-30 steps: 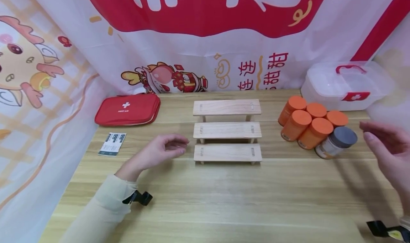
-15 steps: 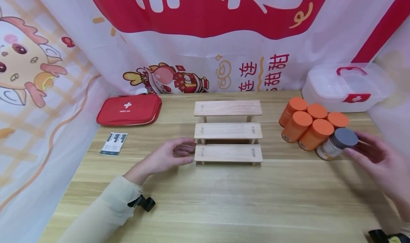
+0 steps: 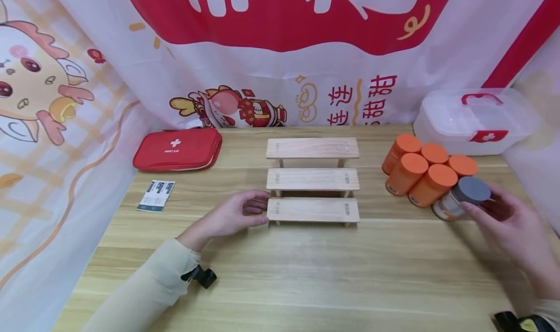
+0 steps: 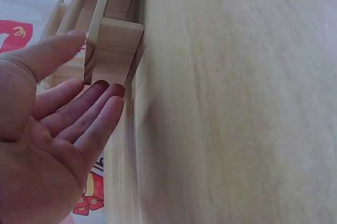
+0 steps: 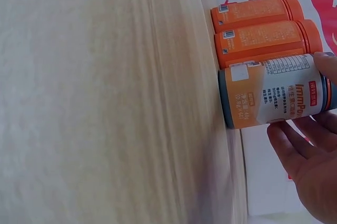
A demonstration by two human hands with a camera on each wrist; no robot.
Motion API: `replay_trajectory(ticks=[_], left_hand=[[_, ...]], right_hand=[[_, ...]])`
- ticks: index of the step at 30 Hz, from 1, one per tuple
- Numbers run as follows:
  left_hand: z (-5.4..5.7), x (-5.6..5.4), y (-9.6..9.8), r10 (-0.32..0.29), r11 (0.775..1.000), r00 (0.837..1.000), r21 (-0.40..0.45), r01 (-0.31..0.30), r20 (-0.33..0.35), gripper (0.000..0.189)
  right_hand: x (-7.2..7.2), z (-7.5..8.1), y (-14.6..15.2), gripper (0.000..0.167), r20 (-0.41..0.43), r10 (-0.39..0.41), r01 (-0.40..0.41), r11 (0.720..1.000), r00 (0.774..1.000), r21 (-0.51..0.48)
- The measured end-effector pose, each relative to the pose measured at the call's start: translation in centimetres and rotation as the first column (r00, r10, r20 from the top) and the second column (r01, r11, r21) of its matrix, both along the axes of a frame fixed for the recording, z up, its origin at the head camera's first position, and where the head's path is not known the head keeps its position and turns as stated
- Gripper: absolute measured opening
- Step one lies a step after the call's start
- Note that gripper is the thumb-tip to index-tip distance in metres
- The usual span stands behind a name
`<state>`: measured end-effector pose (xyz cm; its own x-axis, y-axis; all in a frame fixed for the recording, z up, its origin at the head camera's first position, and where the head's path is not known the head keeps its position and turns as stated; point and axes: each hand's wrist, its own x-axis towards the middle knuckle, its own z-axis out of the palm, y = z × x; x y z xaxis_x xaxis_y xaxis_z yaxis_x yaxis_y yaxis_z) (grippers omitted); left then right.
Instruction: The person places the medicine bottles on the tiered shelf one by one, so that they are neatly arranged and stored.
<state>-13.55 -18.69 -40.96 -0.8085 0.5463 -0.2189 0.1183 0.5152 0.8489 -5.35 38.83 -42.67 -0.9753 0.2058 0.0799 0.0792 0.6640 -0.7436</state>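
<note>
On the right of the head view, my right hand (image 3: 509,227) has thumb and fingers around the grey-lidded vitamin bottle (image 3: 446,204). The right wrist view shows its white and orange label (image 5: 279,95), with the thumb near the lid on one side and fingers on the other. The bottle stands upright beside several orange bottles (image 3: 407,174). My left hand (image 3: 232,215) is at the left end of a three-step wooden stand (image 3: 312,209). In the left wrist view its fingers reach out, fingertips (image 4: 113,103) at the stand's end board (image 4: 117,50), with nothing in the palm.
A clear plastic first aid box (image 3: 450,140) with a red handle stands behind the bottles. A red first aid pouch (image 3: 175,152) lies at the back left, with a printed card (image 3: 156,196) in front of it. Printed cloth (image 3: 280,89) hangs behind the table (image 3: 315,273).
My right hand has moved left from beside the bottles and taken hold of the grey-lidded vitamin bottle. My left hand has shifted right, up to the wooden stand's end.
</note>
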Motion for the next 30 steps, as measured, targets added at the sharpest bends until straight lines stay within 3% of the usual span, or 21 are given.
replay_trajectory(ticks=[19, 30], left_hand=[[0.0, -0.2, 0.0, -0.001, 1.0, 1.0, -0.023, 0.001, -0.023, 0.054], [-0.2, -0.3, 0.2, -0.016, 1.0, 0.999, -0.028, 0.015, -0.052, 0.052]], right_hand=[[-0.3, 0.6, -0.6, 0.076, 0.072, -0.04, 0.033, 0.996, 0.997, 0.083], [0.9, 0.4, -0.3, 0.051, -0.09, -0.069, 0.063, 0.996, 0.994, -0.066]])
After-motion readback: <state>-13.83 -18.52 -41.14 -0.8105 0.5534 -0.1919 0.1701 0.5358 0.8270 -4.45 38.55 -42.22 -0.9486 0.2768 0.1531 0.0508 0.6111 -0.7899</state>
